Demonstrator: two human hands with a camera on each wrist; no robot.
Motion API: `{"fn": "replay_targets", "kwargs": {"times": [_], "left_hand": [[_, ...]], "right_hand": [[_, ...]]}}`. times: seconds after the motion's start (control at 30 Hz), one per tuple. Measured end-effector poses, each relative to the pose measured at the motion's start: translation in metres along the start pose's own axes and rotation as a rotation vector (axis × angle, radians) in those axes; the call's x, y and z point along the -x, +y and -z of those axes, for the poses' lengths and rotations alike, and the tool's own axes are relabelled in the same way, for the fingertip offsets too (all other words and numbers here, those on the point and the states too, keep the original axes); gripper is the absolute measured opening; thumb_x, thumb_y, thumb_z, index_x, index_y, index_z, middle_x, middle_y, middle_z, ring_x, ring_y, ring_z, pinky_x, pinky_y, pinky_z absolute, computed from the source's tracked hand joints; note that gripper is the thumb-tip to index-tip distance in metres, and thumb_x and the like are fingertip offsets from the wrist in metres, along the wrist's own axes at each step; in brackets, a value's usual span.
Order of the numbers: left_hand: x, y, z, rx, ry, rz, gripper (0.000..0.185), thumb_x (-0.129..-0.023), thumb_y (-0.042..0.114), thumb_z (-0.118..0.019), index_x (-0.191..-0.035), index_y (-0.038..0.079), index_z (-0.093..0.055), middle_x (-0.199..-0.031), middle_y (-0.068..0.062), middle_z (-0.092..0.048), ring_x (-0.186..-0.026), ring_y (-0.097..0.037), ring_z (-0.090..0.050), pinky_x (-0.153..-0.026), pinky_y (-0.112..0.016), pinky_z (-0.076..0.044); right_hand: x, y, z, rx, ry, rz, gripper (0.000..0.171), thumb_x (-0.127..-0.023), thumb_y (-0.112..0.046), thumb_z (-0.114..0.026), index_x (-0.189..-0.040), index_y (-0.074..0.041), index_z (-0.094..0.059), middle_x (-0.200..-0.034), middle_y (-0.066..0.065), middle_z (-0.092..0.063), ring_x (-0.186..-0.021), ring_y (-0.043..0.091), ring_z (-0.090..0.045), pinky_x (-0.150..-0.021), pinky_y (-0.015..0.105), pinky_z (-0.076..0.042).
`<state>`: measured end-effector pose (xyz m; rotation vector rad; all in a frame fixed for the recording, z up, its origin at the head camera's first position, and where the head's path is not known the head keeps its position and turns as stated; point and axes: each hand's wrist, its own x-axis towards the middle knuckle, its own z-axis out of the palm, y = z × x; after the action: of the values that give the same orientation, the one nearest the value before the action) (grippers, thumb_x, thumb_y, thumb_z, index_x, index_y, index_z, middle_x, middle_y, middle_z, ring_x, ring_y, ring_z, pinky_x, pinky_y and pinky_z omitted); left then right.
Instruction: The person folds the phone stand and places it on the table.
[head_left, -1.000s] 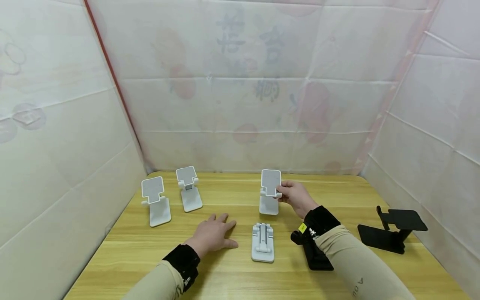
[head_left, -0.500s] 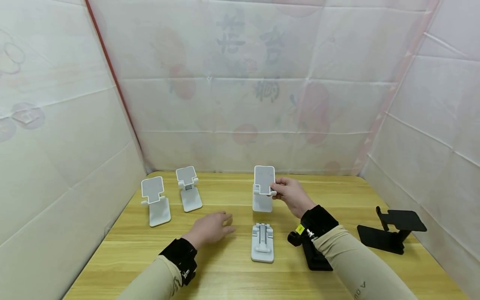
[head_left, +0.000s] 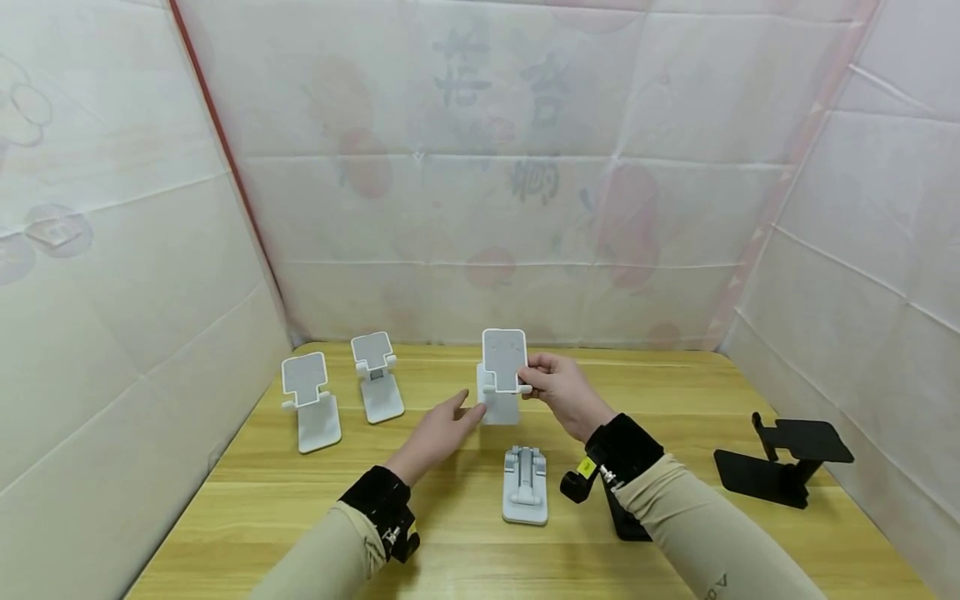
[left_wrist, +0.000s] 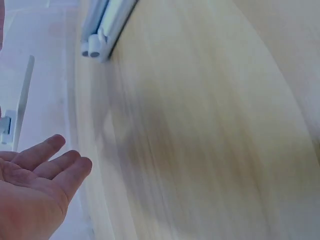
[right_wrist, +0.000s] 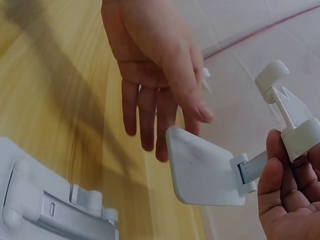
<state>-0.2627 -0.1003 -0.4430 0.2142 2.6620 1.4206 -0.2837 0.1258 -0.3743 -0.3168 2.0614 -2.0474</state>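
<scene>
While the right hand [head_left: 558,392] pinches the upper plate of an unfolded white phone stand [head_left: 501,375] and holds it clear of the wooden surface [head_left: 675,400], the left hand [head_left: 438,433] reaches in with straight, relaxed fingers, empty, its fingertips just at the stand's base plate [right_wrist: 202,172]. The right grip is a thumb-and-finger pinch near the cradle end only, so the hinged base hangs free. As a judgement, the risk lies there: a push from the left fingers could swing the hinge and twist the stand out of so small a pinch, dropping it onto the folded white stand [head_left: 525,483] lying below. Two other open white stands [head_left: 311,400] rest well apart to the left.
</scene>
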Motion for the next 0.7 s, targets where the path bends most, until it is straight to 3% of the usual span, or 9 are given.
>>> {"fn": "replay_targets", "kwargs": {"times": [0.17,0.4,0.7], "left_hand": [[0.0,0.005,-0.002,0.094,-0.011,0.007,0.082,-0.102,0.059,-0.053,-0.157,0.001,-0.036,-0.142,-0.021,-0.059,-0.134,-0.036,-0.055,-0.112,-0.055,-0.047],[-0.003,0.008,-0.005,0.226,-0.038,-0.001,0.056,-0.105,0.043,-0.056,-0.146,0.006,-0.055,-0.137,-0.015,-0.065,-0.125,-0.029,-0.061,-0.105,-0.05,-0.053],[-0.003,0.01,-0.004,0.627,-0.037,0.053,0.044,-0.108,0.015,-0.053,-0.141,-0.013,-0.05,-0.14,-0.032,-0.055,-0.124,-0.039,-0.062,-0.094,-0.038,-0.061]], "right_hand": [[0.002,-0.002,-0.007,-0.008,-0.006,-0.002,0.03,-0.106,-0.009,-0.056,-0.128,0.01,-0.056,-0.098,0.002,-0.067,-0.089,0.013,-0.062,-0.086,0.034,-0.055],[0.002,-0.003,-0.011,-0.024,0.01,-0.01,0.025,-0.105,-0.008,-0.057,-0.124,0.009,-0.058,-0.096,0.001,-0.067,-0.088,0.014,-0.063,-0.083,0.03,-0.055],[0.005,-0.002,-0.011,-0.025,-0.009,0.007,0.025,-0.105,-0.009,-0.057,-0.124,0.008,-0.058,-0.096,0.0,-0.068,-0.088,0.013,-0.063,-0.08,0.027,-0.055]]}}
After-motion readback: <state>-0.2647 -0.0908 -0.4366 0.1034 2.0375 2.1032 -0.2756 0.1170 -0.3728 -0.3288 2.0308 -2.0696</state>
